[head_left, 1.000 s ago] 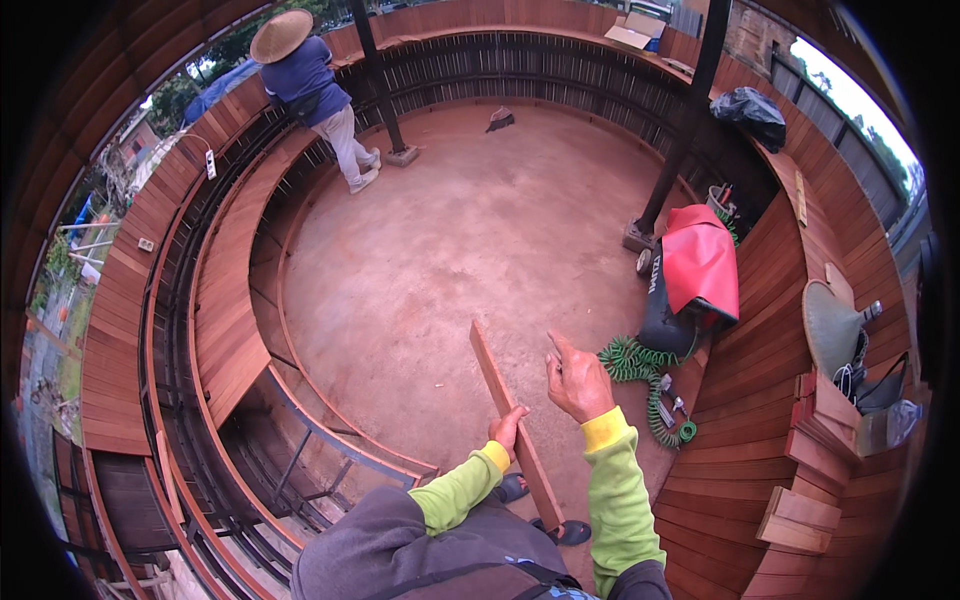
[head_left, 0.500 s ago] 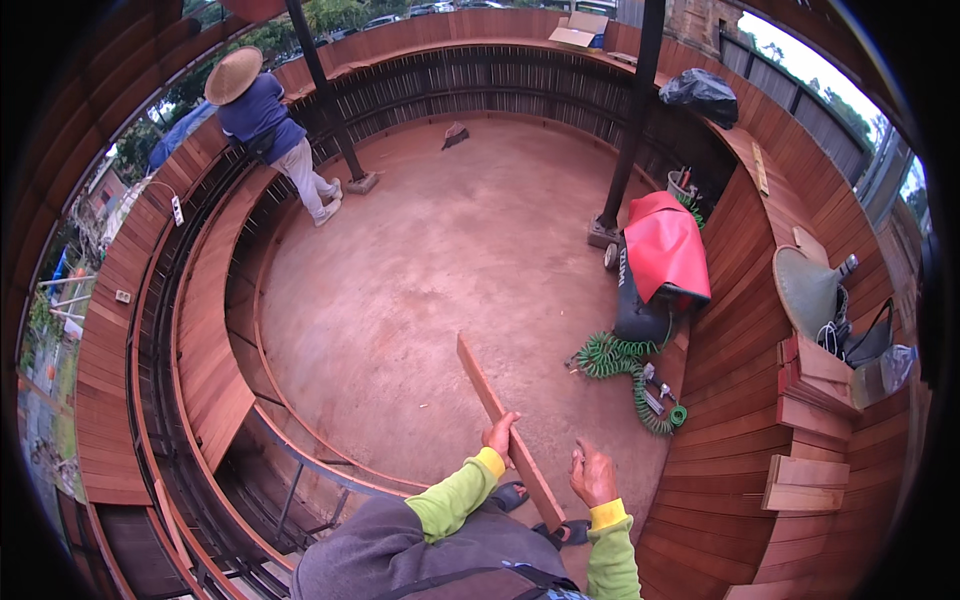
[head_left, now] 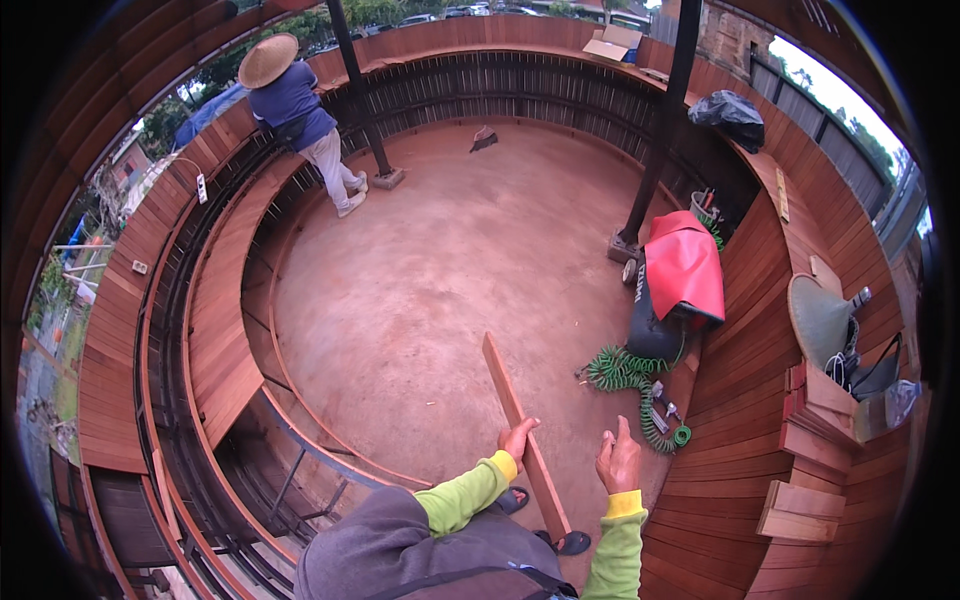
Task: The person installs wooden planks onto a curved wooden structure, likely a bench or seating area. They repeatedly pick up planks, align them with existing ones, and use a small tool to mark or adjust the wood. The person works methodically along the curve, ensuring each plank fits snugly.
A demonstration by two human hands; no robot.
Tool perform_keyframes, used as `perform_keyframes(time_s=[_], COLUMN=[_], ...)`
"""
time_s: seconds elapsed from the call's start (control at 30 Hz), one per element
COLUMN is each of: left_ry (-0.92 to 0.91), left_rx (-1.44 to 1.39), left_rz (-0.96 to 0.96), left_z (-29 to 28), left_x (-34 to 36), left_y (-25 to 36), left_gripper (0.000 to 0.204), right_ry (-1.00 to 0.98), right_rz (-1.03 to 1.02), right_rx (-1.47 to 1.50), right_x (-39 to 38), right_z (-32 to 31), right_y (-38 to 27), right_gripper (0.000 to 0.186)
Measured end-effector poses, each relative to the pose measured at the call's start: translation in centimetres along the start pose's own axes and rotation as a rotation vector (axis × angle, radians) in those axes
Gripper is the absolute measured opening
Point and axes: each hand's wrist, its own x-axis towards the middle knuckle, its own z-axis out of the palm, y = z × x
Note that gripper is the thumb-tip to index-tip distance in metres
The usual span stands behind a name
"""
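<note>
A long reddish-brown wooden plank slants upward in front of me, its lower end down by my sandalled feet. My left hand is closed around its edge, a little below the middle. To the right of the plank and apart from it, my right hand is raised with thumb and a finger stretched out and separated. It appears to hold nothing, though its other fingers are partly curled. Both arms wear lime-green sleeves with yellow cuffs. Beyond my right hand, a coiled green air hose lies on the floor beside a small air tool.
A compressor under a red cover stands at the right, near a dark post. Curved slatted benches ring the concrete floor. Stacked short boards and a conical hat rest at right. A person stands far left.
The view has shifted left, so the surroundings sit farther right. My right hand has risen slightly, its finger pointing more upright. My left hand keeps its hold on the plank.
</note>
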Motion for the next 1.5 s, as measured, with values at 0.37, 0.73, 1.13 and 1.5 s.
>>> perform_keyframes(time_s=[0.37, 0.73, 1.13, 1.5], left_ry=[0.032, 0.070, 0.053, 0.051], left_rx=[-0.055, -0.076, -0.033, 0.014], left_rz=[0.000, 0.036, 0.016, 0.026], left_z=[-0.9, -1.6, -0.9, -0.3], left_x=[0.0, 1.2, 1.5, 0.3], left_y=[0.8, 0.1, -0.5, 0.5], left_gripper=[0.039, 0.055, 0.054, 0.063], right_ry=[-0.042, -0.220, -0.258, -0.189], right_rz=[-0.030, -0.115, -0.107, 0.096], right_rx=[0.058, 0.036, 0.093, 0.206], right_x=[2.7, -0.5, -1.1, -9.2], right_z=[-0.7, 2.2, 0.7, 2.1], right_y=[-3.8, -4.2, -6.4, 2.2], right_gripper=[0.044, 0.034, 0.027, 0.019])
